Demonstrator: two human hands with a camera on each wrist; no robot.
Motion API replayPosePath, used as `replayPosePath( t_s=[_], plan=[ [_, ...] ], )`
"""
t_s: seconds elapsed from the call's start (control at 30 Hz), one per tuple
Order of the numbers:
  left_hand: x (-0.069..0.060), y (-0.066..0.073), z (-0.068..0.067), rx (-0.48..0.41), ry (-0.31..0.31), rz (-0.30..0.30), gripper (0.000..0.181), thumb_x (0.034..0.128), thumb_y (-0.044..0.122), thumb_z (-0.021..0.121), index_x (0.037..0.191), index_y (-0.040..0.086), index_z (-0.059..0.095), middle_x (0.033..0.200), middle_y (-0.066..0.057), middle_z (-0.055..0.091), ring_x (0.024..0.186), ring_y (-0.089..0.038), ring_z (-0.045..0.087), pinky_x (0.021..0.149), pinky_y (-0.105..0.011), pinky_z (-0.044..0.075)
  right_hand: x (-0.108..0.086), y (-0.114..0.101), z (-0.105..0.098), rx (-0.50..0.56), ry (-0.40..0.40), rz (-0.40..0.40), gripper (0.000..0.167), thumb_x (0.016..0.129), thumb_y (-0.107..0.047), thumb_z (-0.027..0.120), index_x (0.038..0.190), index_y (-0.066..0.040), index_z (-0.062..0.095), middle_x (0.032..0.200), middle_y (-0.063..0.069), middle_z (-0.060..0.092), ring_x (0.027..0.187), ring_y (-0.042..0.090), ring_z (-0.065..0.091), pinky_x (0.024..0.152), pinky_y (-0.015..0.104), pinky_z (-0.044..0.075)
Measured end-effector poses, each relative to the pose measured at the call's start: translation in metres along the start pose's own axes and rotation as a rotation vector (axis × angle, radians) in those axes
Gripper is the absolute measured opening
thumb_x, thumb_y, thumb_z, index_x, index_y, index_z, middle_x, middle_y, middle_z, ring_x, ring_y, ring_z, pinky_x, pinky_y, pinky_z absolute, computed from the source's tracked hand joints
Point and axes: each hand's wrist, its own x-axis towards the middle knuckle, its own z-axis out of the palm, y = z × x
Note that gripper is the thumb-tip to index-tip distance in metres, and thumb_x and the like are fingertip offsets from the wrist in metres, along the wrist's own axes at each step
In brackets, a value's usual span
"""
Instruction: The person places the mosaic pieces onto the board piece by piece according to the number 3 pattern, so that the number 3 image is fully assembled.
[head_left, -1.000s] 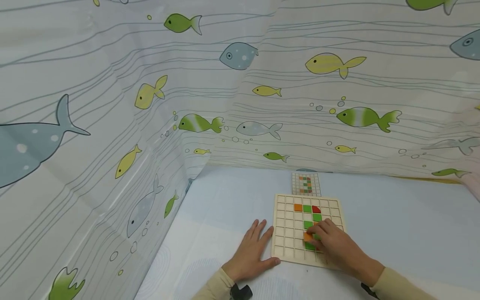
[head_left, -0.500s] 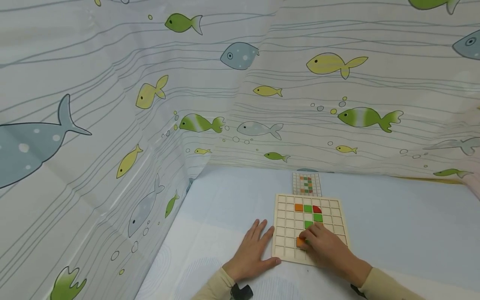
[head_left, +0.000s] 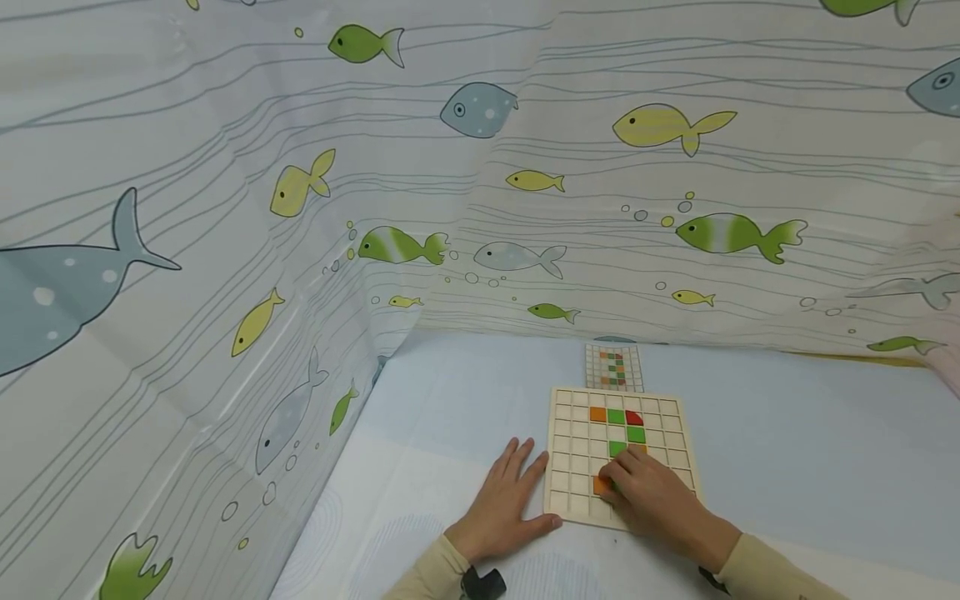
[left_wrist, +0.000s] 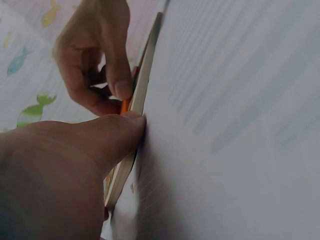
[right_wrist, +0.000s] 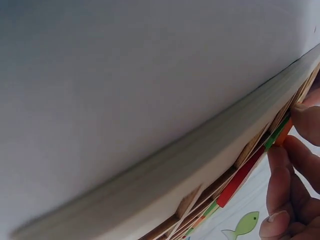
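Observation:
My right hand (head_left: 663, 504) is over the near part of a wooden grid board (head_left: 566, 454). Its fingertips and thumb pinch an orange square tile (head_left: 602, 485) low on the grid; the right wrist view shows this tile (right_wrist: 284, 134) tilted beside a green tile (right_wrist: 276, 133). A red tile (right_wrist: 240, 182) lies farther right in that row. Flat on the table, my left hand (head_left: 498, 508) has its fingers spread along the board's left edge, and its thumb (left_wrist: 117, 135) touches the near edge. Part of the near rows is hidden under my right hand.
Beyond the board lies a small card (head_left: 592, 379) printed with a grid of coloured squares. On the board's far rows sit an orange tile (head_left: 597, 414), green tiles (head_left: 616, 417) and a red rounded tile (head_left: 633, 418). A fish-patterned curtain (head_left: 480, 208) hangs behind the table.
My right hand has shifted left and slightly nearer with the orange tile, bringing it down to the near row; over the last half second it barely moves. My left hand stays put.

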Motion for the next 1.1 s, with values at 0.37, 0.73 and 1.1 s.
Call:
replayPosePath(
  t_s=[0.37, 0.73, 1.1],
  plan=[
    [-0.001, 0.000, 0.001, -0.014, 0.003, 0.006, 0.087, 0.0997, 0.061, 0.064, 0.167, 0.014, 0.034, 0.176, -0.014, 0.023, 0.164, -0.039, 0.017, 0.129, -0.059, 0.027, 0.000, -0.002, 0.003, 0.034, 0.004, 0.014, 0.026, 0.083, -0.023, 0.092, 0.100, -0.014, 0.074, 0.096, -0.005, 0.068, 0.087, 0.010, 0.056, 0.072, 0.029, 0.057],
    [-0.002, 0.000, 0.002, 0.001, 0.007, 0.012, 0.087, 0.1000, 0.061, 0.063, 0.167, 0.014, 0.034, 0.176, -0.014, 0.023, 0.164, -0.039, 0.016, 0.129, -0.058, 0.027, 0.000, 0.001, -0.001, 0.091, -0.039, 0.074, 0.026, 0.085, -0.026, 0.091, 0.102, -0.016, 0.074, 0.101, -0.006, 0.069, 0.093, 0.012, 0.062, 0.078, 0.033, 0.060],
    [0.000, -0.002, 0.003, 0.010, 0.007, 0.012, 0.087, 0.1001, 0.062, 0.062, 0.167, 0.014, 0.033, 0.176, -0.014, 0.022, 0.165, -0.038, 0.015, 0.129, -0.058, 0.027, -0.010, 0.029, -0.026, 0.030, 0.050, 0.138, 0.025, 0.077, -0.019, 0.096, 0.093, -0.018, 0.077, 0.092, -0.009, 0.064, 0.083, 0.005, 0.051, 0.068, 0.026, 0.051]
  ],
)
